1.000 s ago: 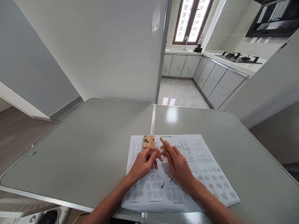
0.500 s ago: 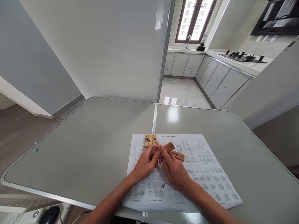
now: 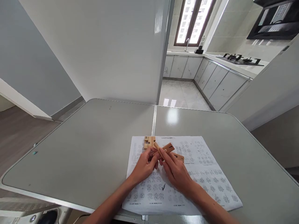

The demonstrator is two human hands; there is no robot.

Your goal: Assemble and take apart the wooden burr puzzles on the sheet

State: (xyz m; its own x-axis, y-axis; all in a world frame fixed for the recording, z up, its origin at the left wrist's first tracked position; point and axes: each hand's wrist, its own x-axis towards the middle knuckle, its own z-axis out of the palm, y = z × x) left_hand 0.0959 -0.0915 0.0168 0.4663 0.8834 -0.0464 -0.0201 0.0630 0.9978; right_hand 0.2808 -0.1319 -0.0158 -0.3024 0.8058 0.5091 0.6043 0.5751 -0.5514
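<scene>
Both of my hands meet over a printed paper sheet [image 3: 201, 193]. My left hand [image 3: 146, 165] pinches a wooden puzzle piece [image 3: 169, 147] with a black mark on its end, which sticks out up and to the right. My right hand [image 3: 176, 168] grips a narrow wooden puzzle stick [image 3: 157, 145], slanting across the first piece; fingers hide where the two meet. Another wooden piece [image 3: 179, 157] shows just behind my right fingers, apparently lying on the sheet. Beyond my left hand, several wooden puzzle pieces [image 3: 149, 140] sit side by side, one marked with a 3.
The sheet, with rows of small drawings and a pen tick, lies on a grey table [image 3: 93, 149] with a metal seam [image 3: 154, 119]. A small green bit [image 3: 35, 152] rests near the left edge. Behind are a white wall panel [image 3: 105, 56] and a kitchen doorway.
The notched piece in my hands has turned, its marked end now pointing up and right. The right hand has moved slightly closer to the left; the piece behind it has come into view.
</scene>
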